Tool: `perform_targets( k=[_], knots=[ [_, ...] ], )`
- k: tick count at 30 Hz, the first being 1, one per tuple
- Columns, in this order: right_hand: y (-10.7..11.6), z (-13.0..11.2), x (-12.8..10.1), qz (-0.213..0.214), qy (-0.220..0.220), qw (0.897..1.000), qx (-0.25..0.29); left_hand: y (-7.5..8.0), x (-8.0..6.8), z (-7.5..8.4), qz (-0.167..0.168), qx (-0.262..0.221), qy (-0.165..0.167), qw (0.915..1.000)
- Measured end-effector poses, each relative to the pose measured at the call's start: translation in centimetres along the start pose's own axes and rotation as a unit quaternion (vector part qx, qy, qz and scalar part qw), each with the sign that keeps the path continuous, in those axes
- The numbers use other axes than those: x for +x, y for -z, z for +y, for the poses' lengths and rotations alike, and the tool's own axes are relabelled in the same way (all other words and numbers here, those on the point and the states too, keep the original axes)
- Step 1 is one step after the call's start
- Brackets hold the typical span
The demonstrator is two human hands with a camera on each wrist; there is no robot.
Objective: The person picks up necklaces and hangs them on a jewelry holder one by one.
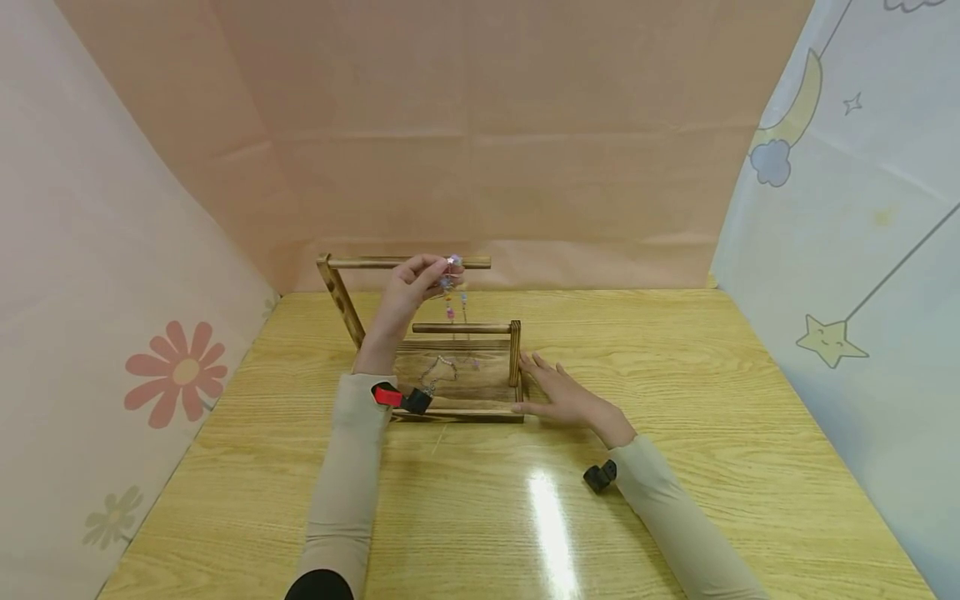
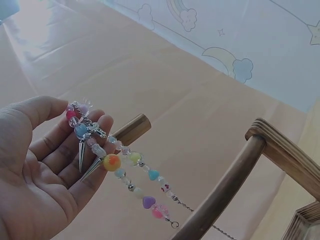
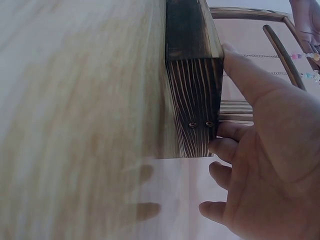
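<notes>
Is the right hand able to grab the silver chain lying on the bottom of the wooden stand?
Probably yes. The right hand rests flat by the wooden stand, touching its end post. The silver chain lies on the open base nearby, with nothing covering it; only the low rail crosses above.

I can read no text, label, brand or number anywhere here. My stand (image 1: 427,367), my bead chain (image 2: 135,175) and the table (image 1: 675,400) carry no writing. The wall sheets show only drawn pictures: a flower (image 1: 180,371), a smiling star (image 1: 828,340), a moon and cloud (image 1: 787,125).
</notes>
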State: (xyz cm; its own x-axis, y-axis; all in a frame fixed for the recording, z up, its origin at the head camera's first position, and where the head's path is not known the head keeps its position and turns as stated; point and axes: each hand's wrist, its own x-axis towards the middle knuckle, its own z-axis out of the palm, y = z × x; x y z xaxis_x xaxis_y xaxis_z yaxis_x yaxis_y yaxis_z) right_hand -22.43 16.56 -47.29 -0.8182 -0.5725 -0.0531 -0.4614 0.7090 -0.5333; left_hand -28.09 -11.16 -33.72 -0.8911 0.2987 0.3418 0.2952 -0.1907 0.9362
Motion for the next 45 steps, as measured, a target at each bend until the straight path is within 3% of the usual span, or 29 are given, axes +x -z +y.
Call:
perform_targets(
  k=[21, 31, 45],
  knots=[
    [0.1, -0.1, 0.0, -0.001, 0.000, 1.000, 0.001, -1.2, 0.3, 0.1, -0.018, 0.018, 0.009, 0.9996],
    [0.1, -0.1, -0.1, -0.002, 0.002, 1.000, 0.002, -2.5, -0.3, 1.9, -0.027, 0.039, 0.009, 0.9988],
    [0.0, 0.0, -0.1, -0.002, 0.000, 1.000, 0.006, -3.3, 0.0, 2.1, -0.040, 0.058, 0.012, 0.9974]
  ],
)
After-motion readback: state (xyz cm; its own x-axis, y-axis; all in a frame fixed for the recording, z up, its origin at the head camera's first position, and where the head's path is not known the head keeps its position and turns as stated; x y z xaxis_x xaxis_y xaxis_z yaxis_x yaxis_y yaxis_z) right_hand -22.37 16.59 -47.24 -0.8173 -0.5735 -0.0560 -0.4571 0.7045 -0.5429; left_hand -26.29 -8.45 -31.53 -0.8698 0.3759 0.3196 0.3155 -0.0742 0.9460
